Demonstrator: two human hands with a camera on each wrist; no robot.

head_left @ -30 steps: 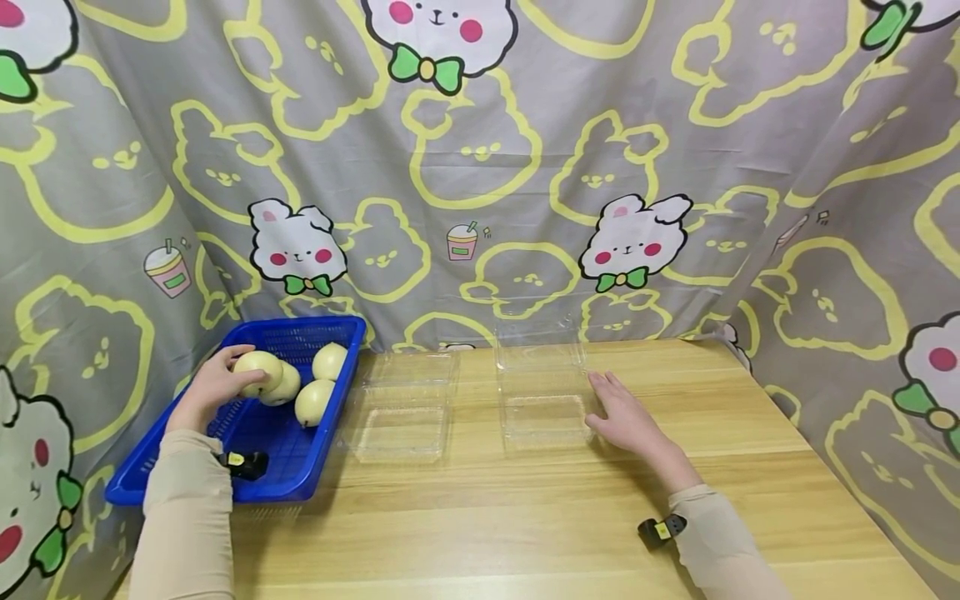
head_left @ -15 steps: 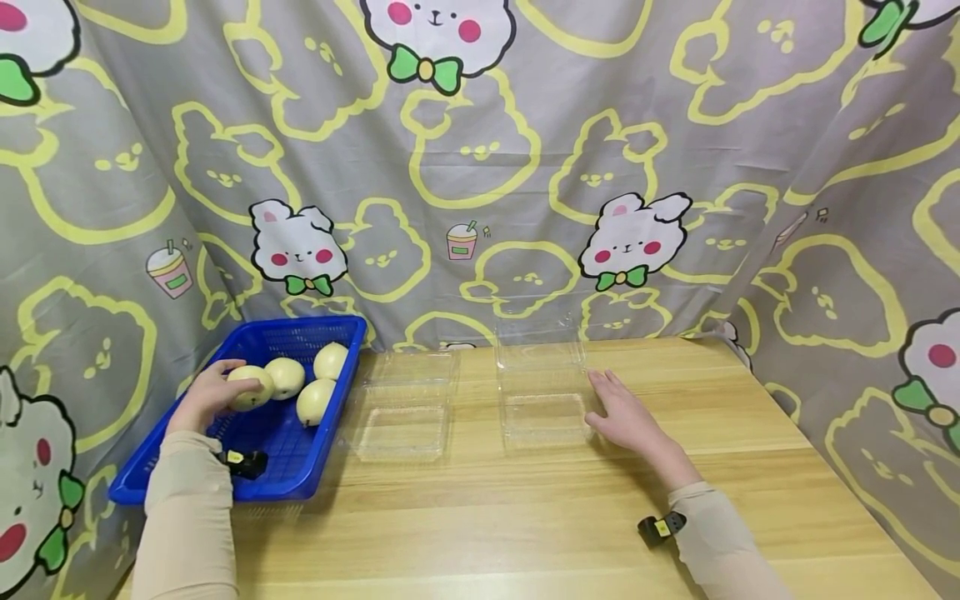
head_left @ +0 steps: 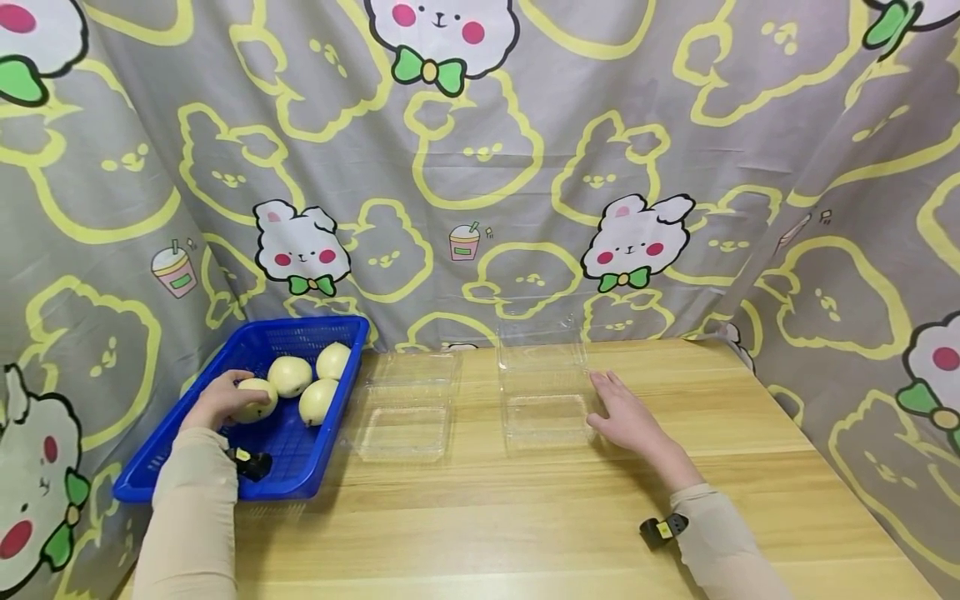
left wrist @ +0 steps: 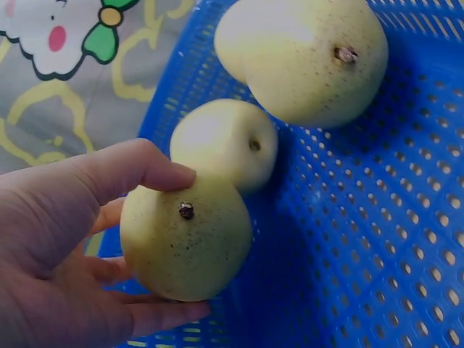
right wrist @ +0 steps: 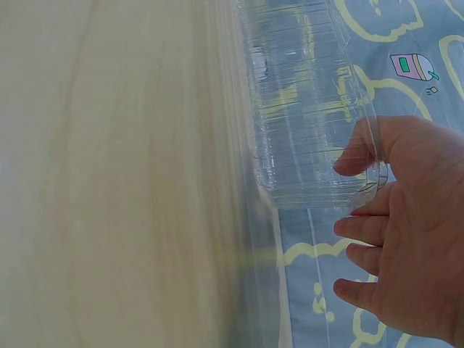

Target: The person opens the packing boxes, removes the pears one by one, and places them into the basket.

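My left hand [head_left: 216, 402] grips a pale yellow round pear [left wrist: 185, 250] inside the blue basket [head_left: 288, 490]. Its thumb lies across the top near the stem, with fingers around the side and below. Several more pears [head_left: 290, 377] sit toward the basket's far and right sides. In the right wrist view, my right hand [right wrist: 420, 232] holds the rim of a clear plastic clamshell container [right wrist: 312, 130] between thumb and index finger; the other fingers stay loosely bent. That container stands with its lid raised, right of the table's middle in the head view.
A second clear clamshell container [head_left: 405, 433] lies open between the basket and the first one. The wooden table [head_left: 480, 525] meets a patterned grey curtain [head_left: 480, 167] behind and at both sides. Each wrist wears a small black device [head_left: 660, 530].
My left hand has lowered the pear inside the basket and drawn it nearer to me, away from the pear behind it. The right hand has stayed in place.
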